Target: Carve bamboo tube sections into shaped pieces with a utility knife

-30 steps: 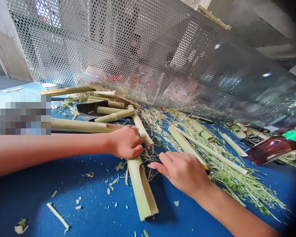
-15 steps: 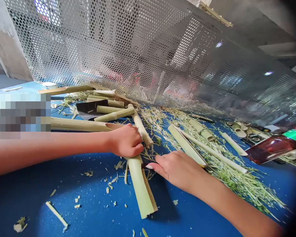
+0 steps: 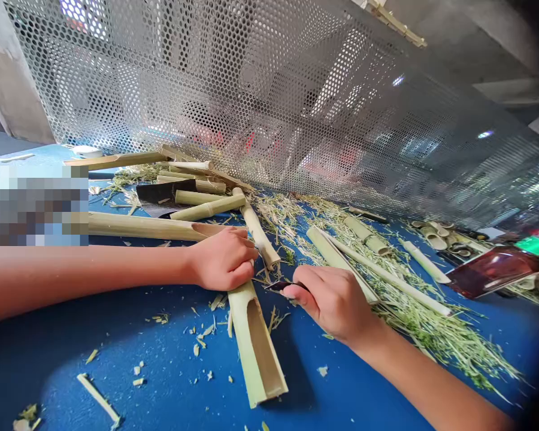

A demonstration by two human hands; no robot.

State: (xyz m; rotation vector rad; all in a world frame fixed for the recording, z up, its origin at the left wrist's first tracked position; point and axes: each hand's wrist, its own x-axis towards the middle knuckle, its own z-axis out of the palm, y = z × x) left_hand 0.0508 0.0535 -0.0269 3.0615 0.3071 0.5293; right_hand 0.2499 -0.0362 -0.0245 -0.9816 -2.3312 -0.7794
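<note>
My left hand [image 3: 227, 258] is closed around the upper end of a pale green bamboo piece [image 3: 245, 353]. The piece slants toward me over the blue table, and its cut-out hollow faces up and to the right. To its right, my right hand [image 3: 335, 299] grips a small knife [image 3: 281, 286] with a dark handle, mostly hidden in the fingers. The short dark blade points left and stands a little apart from the bamboo. Behind my left hand lies a long split bamboo length [image 3: 144, 226].
Bamboo pieces [image 3: 206, 206] and a black cleaver blade [image 3: 161, 194] lie at the back left. Shavings [image 3: 440, 323] cover the right side, with a split bamboo half [image 3: 341, 263] among them. A bottle of dark red liquid [image 3: 494, 272] lies far right. A perforated metal screen [image 3: 251, 90] borders the back.
The bamboo piece has rolled so that its hollow now shows. My right hand has drawn back to the right with the knife, whose blade has come into sight.
</note>
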